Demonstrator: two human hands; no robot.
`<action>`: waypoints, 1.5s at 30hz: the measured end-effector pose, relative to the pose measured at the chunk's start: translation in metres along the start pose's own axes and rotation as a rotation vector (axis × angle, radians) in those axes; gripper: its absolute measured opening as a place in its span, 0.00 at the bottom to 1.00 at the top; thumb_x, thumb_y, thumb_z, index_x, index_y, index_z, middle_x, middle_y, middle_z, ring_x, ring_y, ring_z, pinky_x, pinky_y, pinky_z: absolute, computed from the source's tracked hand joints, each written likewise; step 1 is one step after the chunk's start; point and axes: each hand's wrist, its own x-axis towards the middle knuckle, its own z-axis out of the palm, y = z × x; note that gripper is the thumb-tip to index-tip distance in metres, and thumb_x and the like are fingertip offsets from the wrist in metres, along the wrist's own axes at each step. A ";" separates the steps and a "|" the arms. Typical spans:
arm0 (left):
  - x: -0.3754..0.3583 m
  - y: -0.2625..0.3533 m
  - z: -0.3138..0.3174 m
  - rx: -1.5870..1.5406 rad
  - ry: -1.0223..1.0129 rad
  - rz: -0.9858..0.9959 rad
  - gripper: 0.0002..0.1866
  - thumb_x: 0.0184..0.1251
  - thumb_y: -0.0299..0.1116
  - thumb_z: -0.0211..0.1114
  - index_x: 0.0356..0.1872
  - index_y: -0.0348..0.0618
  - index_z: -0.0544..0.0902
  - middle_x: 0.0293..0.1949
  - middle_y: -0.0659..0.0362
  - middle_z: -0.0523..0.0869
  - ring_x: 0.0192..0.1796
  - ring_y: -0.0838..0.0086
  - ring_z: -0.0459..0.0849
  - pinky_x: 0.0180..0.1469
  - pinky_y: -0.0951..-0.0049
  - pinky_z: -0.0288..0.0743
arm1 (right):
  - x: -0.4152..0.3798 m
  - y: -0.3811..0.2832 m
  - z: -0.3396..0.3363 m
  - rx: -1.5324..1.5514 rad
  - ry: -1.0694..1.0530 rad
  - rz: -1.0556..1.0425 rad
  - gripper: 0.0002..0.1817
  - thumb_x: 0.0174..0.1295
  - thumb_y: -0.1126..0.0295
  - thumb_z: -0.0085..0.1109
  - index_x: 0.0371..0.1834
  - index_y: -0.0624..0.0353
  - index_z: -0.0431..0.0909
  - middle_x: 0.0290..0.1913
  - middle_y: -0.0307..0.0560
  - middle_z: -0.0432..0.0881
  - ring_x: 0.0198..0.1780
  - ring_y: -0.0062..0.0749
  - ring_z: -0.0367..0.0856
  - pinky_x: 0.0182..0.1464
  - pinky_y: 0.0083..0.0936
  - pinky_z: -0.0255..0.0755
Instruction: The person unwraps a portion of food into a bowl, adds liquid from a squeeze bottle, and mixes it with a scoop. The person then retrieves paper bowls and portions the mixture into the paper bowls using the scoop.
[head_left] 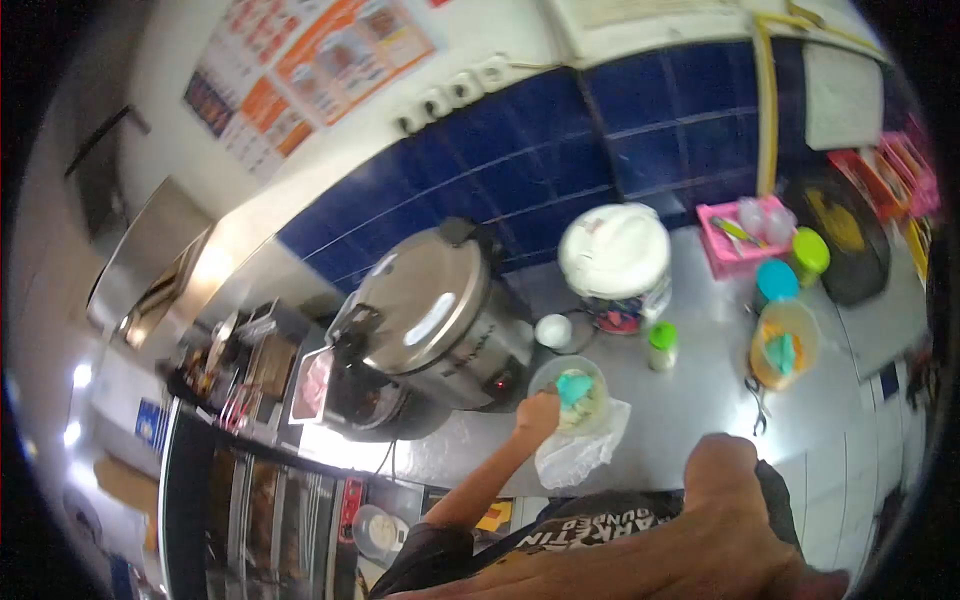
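My left hand [538,416] is closed at the near-left rim of a round, clear tub [601,402] on the steel counter. It grips a teal scoop-like utensil [575,388], whose head lies in the tub over pale contents. A crumpled, clear plastic bag [580,455] lies under and in front of the tub. Bent and very close to the camera, my right arm [715,490] fills the bottom of the view. The fingers of my right hand cannot be made out.
A large steel cooker [430,300] stands left of the tub. Behind are a white-lidded bucket [615,250] and a green-capped shaker [662,345]. Rightward are scissors [757,405], a tub with orange contents [805,335], and a pink basket [725,258].
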 end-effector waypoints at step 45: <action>0.049 -0.009 -0.027 0.197 -0.184 0.157 0.20 0.60 0.28 0.61 0.55 0.37 0.79 0.37 0.50 0.86 0.40 0.61 0.89 0.37 0.64 0.85 | -0.233 0.311 -0.051 -0.918 0.659 1.283 0.24 0.61 0.71 0.54 0.62 0.67 0.71 0.29 0.66 0.82 0.32 0.63 0.83 0.39 0.52 0.78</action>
